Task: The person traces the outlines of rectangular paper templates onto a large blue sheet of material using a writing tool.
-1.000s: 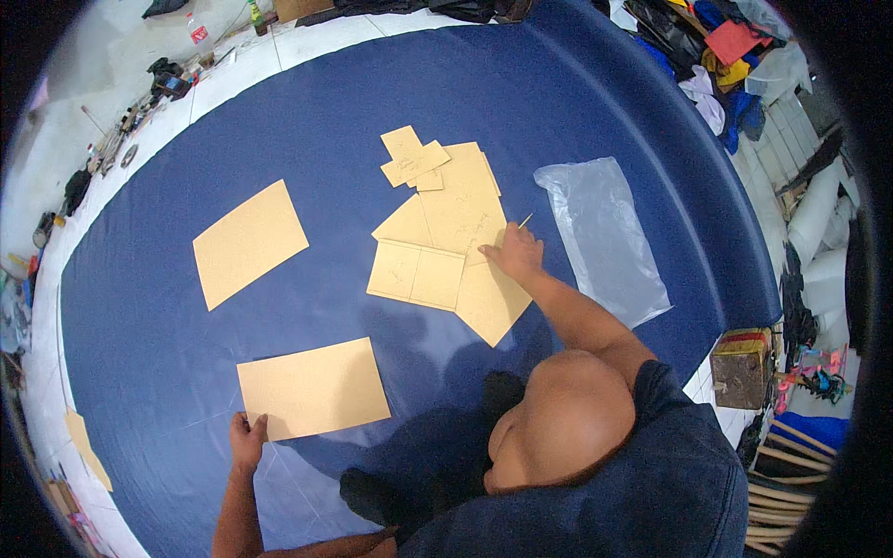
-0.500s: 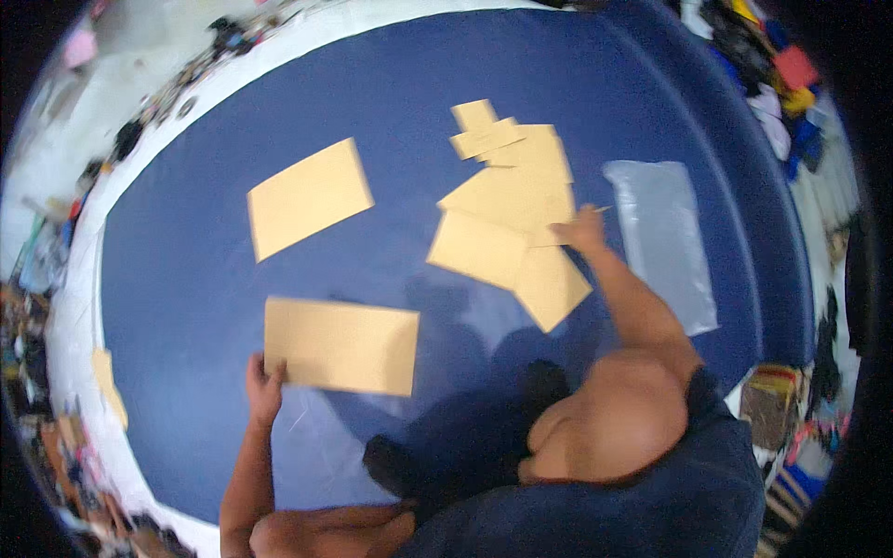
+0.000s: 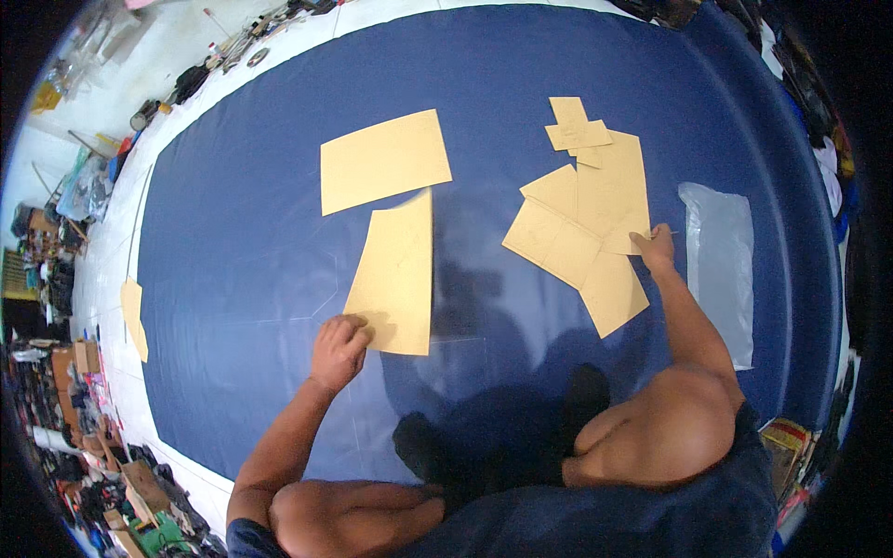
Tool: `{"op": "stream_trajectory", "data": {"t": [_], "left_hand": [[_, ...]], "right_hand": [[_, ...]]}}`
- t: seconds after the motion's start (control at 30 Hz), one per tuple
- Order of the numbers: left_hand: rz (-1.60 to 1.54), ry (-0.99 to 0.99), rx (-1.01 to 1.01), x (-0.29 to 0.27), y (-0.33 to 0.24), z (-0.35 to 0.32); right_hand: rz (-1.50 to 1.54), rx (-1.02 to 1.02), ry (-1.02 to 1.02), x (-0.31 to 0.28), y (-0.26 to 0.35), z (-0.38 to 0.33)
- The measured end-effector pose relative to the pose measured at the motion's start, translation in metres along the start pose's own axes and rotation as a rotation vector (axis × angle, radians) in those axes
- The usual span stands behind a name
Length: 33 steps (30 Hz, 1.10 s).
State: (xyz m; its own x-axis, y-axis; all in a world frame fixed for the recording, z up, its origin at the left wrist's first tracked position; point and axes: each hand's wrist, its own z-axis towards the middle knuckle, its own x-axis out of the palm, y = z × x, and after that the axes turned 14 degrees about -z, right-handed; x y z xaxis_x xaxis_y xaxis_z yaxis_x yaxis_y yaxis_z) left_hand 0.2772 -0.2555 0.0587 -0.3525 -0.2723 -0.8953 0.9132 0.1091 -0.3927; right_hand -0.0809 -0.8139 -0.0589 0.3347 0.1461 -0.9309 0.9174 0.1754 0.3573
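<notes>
clear plastic sheet (image 3: 721,279), right | white tiled floor (image 3: 107,246) | ring (image 3: 258,58), upper left | clutter (image 3: 112,456), lower left

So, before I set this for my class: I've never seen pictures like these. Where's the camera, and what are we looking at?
There's no machine, just a person's two bare hands. Every picture comes from one wide camera worn on the head, looking down, so edges look curved. A big blue sheet covers much of the floor. The left hand holds a tan card near its bottom corner. The right hand touches a group of overlapping cards and seems to hold a thin stick. Clear plastic lies farther right.
</notes>
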Motion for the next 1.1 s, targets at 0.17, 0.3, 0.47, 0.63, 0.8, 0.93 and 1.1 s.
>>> {"op": "stream_trajectory", "data": {"t": [0.17, 0.3, 0.47, 0.63, 0.8, 0.93, 1.1], "left_hand": [[0.082, 0.13, 0.007, 0.019, 0.012, -0.021], [0.043, 0.125, -0.047, 0.019, 0.018, -0.027], [0.034, 0.13, -0.077, 0.021, 0.015, -0.024], [-0.013, 0.182, -0.152, 0.02, 0.023, -0.032], [-0.073, 0.163, -0.159, 0.03, 0.029, -0.03], [-0.071, 0.16, -0.192, 0.029, 0.028, -0.033], [-0.052, 0.243, -0.281, 0.02, 0.023, -0.026]], "right_hand": [[-0.049, -0.061, -0.023, -0.008, -0.028, 0.003], [-0.044, -0.032, -0.015, -0.001, -0.029, 0.002], [-0.067, -0.033, -0.04, -0.004, -0.03, 0.003], [-0.19, -0.213, -0.103, -0.007, -0.014, -0.01], [-0.253, -0.345, -0.201, -0.014, -0.011, -0.02], [-0.285, -0.564, -0.163, -0.016, 0.024, -0.042], [-0.274, -0.72, 0.006, -0.018, 0.062, -0.075]]}}
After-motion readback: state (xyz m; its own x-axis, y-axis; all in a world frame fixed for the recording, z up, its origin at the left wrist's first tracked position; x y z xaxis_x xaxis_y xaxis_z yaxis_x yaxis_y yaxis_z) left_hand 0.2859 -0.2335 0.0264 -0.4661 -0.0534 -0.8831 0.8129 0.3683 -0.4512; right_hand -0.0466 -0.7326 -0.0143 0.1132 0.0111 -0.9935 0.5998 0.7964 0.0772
